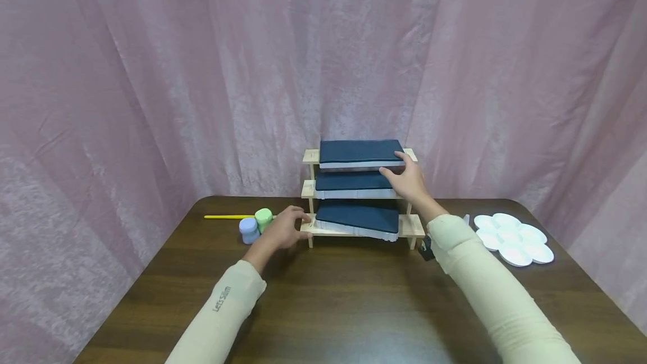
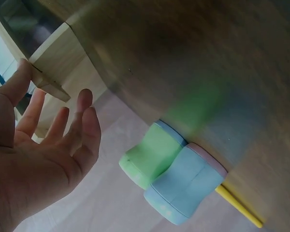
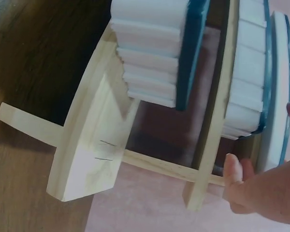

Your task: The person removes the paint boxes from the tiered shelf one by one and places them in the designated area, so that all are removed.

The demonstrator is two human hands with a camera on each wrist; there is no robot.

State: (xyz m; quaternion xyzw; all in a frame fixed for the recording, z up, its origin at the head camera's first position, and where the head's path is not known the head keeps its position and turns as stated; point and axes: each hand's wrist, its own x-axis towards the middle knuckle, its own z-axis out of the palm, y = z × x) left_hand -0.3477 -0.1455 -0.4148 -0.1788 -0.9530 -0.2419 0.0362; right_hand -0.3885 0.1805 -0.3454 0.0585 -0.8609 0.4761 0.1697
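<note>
A three-tier wooden rack [image 1: 413, 224] stands on the table, with a navy-topped white box on each tier. The top box [image 1: 360, 151] and middle box [image 1: 354, 181] lie fairly straight. The bottom box [image 1: 358, 218] sits askew, its right end overhanging the front. My left hand [image 1: 288, 228] pinches the left end of the lowest shelf, thumb in front and fingers behind; the left wrist view shows the thumb on the shelf [image 2: 50, 84] edge. With thumb and fingers spread across its height, my right hand [image 1: 410, 180] holds the right end of the top box.
Left of the rack are a blue waisted container [image 1: 249, 230], a green one [image 1: 263, 219] and a thin yellow stick [image 1: 228, 217]. A white flower-shaped palette [image 1: 513, 237] lies at the right. A small black object [image 1: 426, 248] shows beside my right sleeve. A pink curtain [image 1: 253, 72] hangs behind.
</note>
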